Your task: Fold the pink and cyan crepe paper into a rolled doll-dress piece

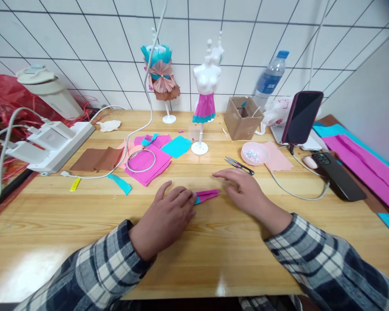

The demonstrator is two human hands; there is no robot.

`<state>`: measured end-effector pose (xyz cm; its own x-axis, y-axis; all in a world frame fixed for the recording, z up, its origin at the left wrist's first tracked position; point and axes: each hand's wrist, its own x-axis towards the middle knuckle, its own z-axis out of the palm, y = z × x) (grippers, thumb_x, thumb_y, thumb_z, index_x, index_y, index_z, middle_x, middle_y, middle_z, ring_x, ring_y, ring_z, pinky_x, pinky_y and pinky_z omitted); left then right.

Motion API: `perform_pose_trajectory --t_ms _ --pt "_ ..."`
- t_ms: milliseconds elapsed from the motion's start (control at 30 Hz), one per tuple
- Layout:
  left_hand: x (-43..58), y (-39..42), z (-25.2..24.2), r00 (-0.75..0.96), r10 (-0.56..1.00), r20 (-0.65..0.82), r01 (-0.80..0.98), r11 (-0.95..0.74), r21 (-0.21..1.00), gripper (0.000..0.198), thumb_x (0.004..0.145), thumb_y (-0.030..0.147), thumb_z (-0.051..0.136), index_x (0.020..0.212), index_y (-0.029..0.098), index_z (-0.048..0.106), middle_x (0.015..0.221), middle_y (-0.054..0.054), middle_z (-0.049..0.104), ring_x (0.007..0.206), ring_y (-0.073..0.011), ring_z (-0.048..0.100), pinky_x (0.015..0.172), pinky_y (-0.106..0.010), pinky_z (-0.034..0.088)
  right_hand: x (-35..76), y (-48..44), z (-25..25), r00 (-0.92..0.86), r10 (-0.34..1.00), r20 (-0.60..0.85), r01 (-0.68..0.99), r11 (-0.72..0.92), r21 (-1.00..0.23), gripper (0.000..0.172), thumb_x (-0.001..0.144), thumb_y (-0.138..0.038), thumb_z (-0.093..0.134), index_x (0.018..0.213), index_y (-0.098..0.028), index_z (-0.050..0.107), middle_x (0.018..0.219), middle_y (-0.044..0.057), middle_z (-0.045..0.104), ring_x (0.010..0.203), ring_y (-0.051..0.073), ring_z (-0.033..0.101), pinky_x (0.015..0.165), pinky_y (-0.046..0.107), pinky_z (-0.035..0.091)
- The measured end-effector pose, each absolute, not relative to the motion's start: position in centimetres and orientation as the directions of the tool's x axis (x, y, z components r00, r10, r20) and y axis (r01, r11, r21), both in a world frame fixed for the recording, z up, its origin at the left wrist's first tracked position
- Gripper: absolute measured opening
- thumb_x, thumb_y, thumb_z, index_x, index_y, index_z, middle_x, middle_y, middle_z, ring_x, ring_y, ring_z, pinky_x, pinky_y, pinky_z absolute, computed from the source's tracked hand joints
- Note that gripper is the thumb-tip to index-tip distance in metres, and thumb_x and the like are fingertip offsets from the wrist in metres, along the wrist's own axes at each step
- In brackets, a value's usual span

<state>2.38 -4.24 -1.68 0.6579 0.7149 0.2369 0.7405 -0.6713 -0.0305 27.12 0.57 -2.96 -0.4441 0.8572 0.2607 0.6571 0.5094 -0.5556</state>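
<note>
A small folded strip of magenta and blue crepe paper [208,195] lies on the wooden table. My left hand [168,214] has its fingertips closed over the strip's left end, and they hide that part. To the strip's right, my right hand [246,192] is just above or on the table, index finger stretched out and thumb apart, holding nothing. Thread snips [239,165] lie just beyond it. Behind the hands stands a white miniature dress form [206,77] wearing a magenta paper skirt with a blue hem [205,108].
Magenta sheets [151,166], a blue piece [176,147] and brown paper [99,159] lie at the left, near a cable and power strip [63,144]. A pink bowl [255,153] of sequins, a cardboard box [243,119] and phones [339,175] are on the right. A dressed form [162,80] stands behind.
</note>
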Motion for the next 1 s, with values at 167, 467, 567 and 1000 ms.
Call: perform_pose_trajectory --t_ms 167,467,567,1000 --pt "2.5 -4.3 -1.7 0.662 0.705 0.254 0.735 -0.678 -0.034 0.022 0.095 0.027 0.051 0.110 0.021 0.065 0.105 -0.004 0.070 0.104 -0.0235 0.060 0.108 -0.050 0.027 26.4 0.9 -3.0 -0.413 0.898 0.151 0.737 0.427 -0.523 0.008 0.083 -0.026 0.066 0.085 -0.023 0.073 0.090 0.004 0.068 0.088 0.021 0.061 0.083 0.037 0.047" --pt "1.9 -0.6 1.0 0.553 0.770 0.317 0.756 -0.624 0.197 0.059 0.090 0.051 0.055 0.137 0.016 0.048 0.122 -0.013 0.064 0.113 -0.0275 0.056 0.095 -0.044 0.044 26.1 0.4 -2.3 -0.438 0.817 0.376 0.648 0.577 -0.498 0.004 0.086 -0.017 0.062 0.083 -0.020 0.063 0.091 0.003 0.070 0.085 0.019 0.062 0.078 0.033 0.045" --pt "2.6 0.9 1.8 0.591 0.770 0.239 0.741 -0.636 0.216 0.051 0.086 0.054 0.060 0.125 0.022 0.059 0.115 -0.009 0.068 0.110 -0.0273 0.059 0.103 -0.051 0.034 26.3 0.1 -2.1 -0.415 0.756 0.506 0.662 0.632 -0.402 0.005 0.090 -0.020 0.059 0.086 -0.022 0.062 0.090 0.002 0.072 0.083 0.019 0.062 0.079 0.034 0.045" --pt "3.4 1.0 0.1 0.607 0.673 0.423 0.747 -0.664 -0.014 0.017 0.092 0.027 0.057 0.086 0.027 0.072 0.086 0.000 0.071 0.091 -0.0211 0.061 0.100 -0.052 0.027 26.5 0.3 -2.1 -0.446 0.786 0.429 0.740 0.593 -0.316 0.026 0.091 -0.037 0.060 0.114 -0.026 0.066 0.109 0.005 0.070 0.095 0.023 0.058 0.084 0.039 0.043"
